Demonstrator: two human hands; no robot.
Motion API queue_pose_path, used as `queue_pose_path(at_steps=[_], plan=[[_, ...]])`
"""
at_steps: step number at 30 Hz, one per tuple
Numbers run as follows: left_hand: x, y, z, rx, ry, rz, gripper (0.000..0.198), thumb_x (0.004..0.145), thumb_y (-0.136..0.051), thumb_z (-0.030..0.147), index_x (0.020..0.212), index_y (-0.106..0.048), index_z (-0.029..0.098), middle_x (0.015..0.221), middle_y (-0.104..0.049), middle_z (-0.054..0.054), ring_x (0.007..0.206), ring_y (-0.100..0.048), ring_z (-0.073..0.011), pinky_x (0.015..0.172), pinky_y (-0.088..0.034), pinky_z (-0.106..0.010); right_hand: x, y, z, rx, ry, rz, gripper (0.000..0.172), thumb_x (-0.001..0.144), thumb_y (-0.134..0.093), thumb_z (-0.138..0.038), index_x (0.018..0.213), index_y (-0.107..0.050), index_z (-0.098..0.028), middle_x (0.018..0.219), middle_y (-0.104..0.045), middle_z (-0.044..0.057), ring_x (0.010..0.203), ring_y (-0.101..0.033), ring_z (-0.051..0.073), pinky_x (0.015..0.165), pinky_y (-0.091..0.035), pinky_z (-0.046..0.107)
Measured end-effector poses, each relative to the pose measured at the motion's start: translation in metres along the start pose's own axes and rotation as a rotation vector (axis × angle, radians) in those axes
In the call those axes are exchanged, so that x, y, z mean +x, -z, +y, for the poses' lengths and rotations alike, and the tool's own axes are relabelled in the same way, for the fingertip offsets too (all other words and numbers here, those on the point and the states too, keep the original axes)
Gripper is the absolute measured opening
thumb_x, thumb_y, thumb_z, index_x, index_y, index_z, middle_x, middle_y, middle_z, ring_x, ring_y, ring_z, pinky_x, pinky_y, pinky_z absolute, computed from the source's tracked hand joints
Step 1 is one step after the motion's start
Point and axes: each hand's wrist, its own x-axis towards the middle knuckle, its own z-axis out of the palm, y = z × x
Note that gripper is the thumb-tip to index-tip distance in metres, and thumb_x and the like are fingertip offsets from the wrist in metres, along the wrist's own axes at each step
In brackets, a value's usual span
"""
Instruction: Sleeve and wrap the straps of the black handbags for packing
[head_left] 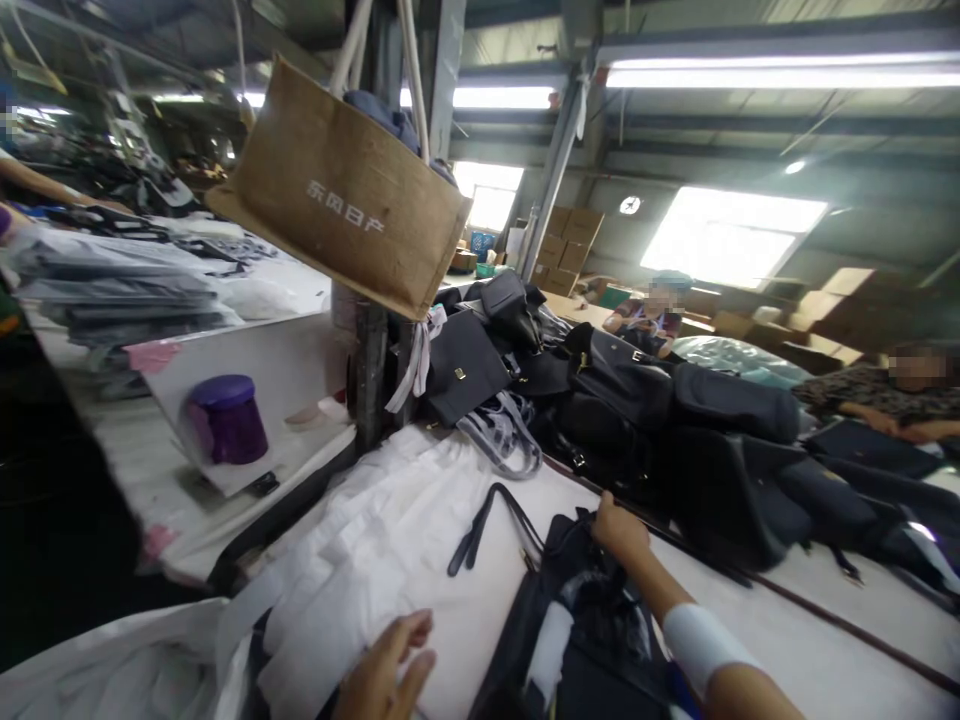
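Note:
A black handbag (611, 670) lies on the white worktable in front of me, its strap (491, 500) looped out to the far left. My right hand (621, 530), with a white band on the forearm, is closed on the bag's far upper edge. Exactly which part it pinches is hidden. A pale wrapped piece (551, 640) shows on the bag. My left hand (390, 665) is to the left of the bag, thumb and fingers apart, holding nothing. Beside it spreads a heap of thin white sheets (360, 530).
Black bags (720, 480) are piled along the far side. A brown tote (345, 200) hangs by a post (370, 370). Left, a purple lidded container (232, 420) stands in a white compartment. Wrapped flat stacks (135, 290) lie behind it. Other people (649, 325) sit across.

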Motion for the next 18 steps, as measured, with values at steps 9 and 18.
queue_pose_path(at_steps=[9,18], plan=[[0.019,0.083,-0.04,0.874,-0.342,0.168,0.044,0.089,-0.057,0.028,0.131,-0.051,0.02,0.128,-0.057,-0.011,0.12,-0.051,-0.03,0.101,-0.044,-0.047,-0.086,0.015,-0.089,-0.147,0.826,-0.021,0.015,0.096,-0.044,-0.023,0.1,-0.058,-0.02,0.11,-0.064,0.01,0.108,-0.056,0.023,0.094,-0.038,0.033],[0.087,0.086,-0.028,0.874,-0.378,0.076,0.045,0.082,-0.065,0.017,0.126,-0.056,0.021,0.116,-0.06,-0.009,0.11,-0.055,-0.0252,0.097,-0.046,-0.04,-0.171,-0.074,-0.174,-0.226,1.775,-0.254,0.03,0.084,-0.067,-0.032,0.107,-0.056,-0.016,0.109,-0.06,0.011,0.092,-0.056,0.024,0.069,-0.044,0.033]])
